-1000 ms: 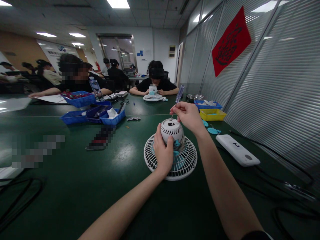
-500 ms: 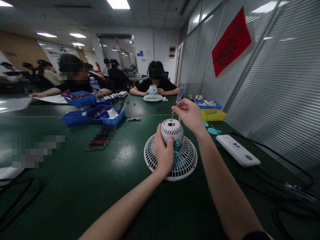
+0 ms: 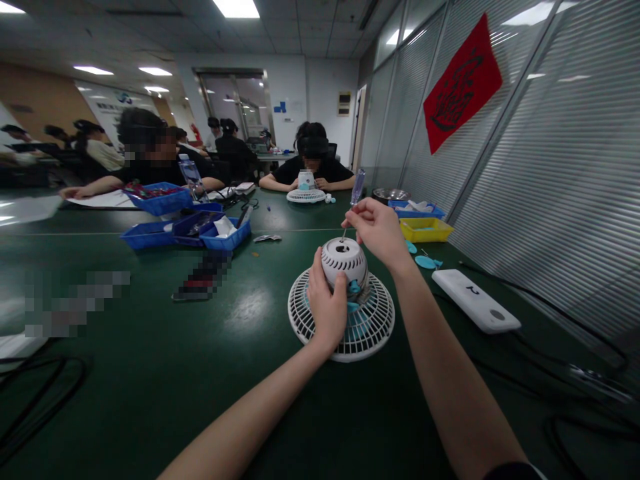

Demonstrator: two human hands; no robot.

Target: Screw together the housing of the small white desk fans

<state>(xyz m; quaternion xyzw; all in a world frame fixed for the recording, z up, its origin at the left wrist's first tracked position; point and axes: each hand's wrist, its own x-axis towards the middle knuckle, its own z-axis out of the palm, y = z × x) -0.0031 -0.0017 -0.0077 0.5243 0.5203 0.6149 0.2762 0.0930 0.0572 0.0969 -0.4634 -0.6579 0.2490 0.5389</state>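
Note:
A small white fan [image 3: 369, 333] lies grille-down on the green table, its rounded motor housing [image 3: 345, 261] upward with a dark hole in the top. Light blue parts show at its side and through the grille. My left hand [image 3: 327, 303] is wrapped round the left side of the housing. Above it, my right hand [image 3: 373, 227] pinches the shaft of a screwdriver [image 3: 358, 187] with a clear purplish handle. The screwdriver tilts slightly, and its tip meets the top of the housing near the hole. Whether a screw sits under the tip is too small to tell.
Blue bins [image 3: 227, 233] with parts stand at the left, a bottle [image 3: 190, 175] behind. A yellow tray [image 3: 426, 230], light blue pieces [image 3: 426, 263] and a white power bank [image 3: 476, 301] with cables lie at the right. Across the table a person works on another fan [image 3: 306, 193].
The screwdriver's handle has tipped slightly to the left, and my right hand has shifted very little. My left hand and the fan have stayed in place.

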